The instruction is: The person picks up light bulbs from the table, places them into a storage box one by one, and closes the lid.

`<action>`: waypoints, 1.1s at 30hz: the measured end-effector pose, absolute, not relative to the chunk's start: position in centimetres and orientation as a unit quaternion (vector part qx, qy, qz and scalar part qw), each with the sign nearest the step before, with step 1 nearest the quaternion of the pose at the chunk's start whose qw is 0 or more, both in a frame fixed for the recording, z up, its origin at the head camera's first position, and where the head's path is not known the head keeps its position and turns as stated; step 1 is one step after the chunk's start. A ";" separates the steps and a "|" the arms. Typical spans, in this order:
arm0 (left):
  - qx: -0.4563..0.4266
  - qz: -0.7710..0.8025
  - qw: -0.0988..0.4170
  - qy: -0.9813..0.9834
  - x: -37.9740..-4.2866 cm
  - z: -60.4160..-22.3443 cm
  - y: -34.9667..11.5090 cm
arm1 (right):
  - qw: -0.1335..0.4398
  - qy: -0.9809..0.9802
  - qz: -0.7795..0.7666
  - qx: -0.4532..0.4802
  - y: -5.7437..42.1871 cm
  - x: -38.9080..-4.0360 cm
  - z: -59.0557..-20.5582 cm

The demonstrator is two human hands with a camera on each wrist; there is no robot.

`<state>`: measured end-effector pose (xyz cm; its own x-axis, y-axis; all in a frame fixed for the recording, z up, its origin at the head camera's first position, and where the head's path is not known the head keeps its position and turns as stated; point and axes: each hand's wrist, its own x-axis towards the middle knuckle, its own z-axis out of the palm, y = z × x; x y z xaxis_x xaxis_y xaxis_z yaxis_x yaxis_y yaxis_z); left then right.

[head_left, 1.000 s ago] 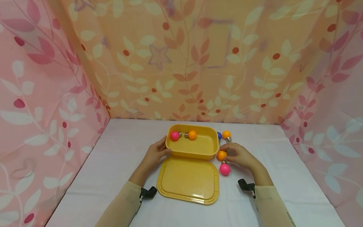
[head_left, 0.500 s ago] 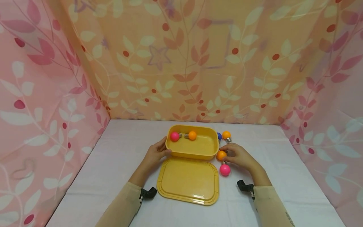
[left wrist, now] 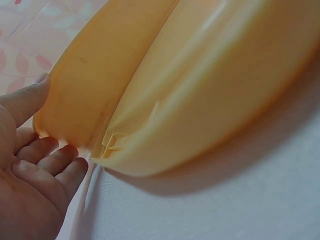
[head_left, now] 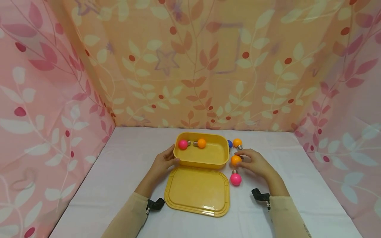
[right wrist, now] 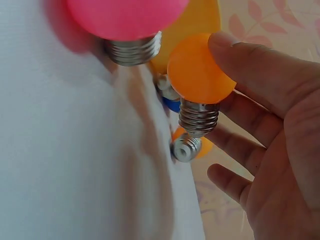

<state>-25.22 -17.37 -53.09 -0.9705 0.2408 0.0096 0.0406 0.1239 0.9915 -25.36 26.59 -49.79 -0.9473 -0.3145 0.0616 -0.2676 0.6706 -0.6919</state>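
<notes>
One orange bulb (head_left: 236,161) is pinched by its round end between the thumb and fingers of the right hand (head_left: 253,162), the metal base free of the fingertips. It is just beside the right end of the yellow box (head_left: 200,163), near a pink bulb (head_left: 235,179). At the box's left end, the left hand (head_left: 162,162) touches the wall, fingers loosely bent and apart.

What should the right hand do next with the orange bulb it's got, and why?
Maybe move the orange bulb over the right end of the yellow box and lower it in. The right hand holds that bulb just outside the box, a pink bulb and another orange bulb lie inside, and there's bare floor beside them.
</notes>
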 end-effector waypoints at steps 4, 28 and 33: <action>0.097 0.658 0.076 0.743 -25.2 -53.1 -17.4 | 0.015 0.917 -0.371 -0.147 27.1 -25.2 -49.3; 0.088 0.653 0.072 0.749 -25.0 -52.9 -17.2 | -0.025 0.902 -0.421 -0.092 26.3 -24.5 -46.5; 0.091 0.654 0.074 0.748 -25.0 -52.9 -17.3 | -0.030 0.896 -0.431 -0.105 25.5 -24.4 -46.1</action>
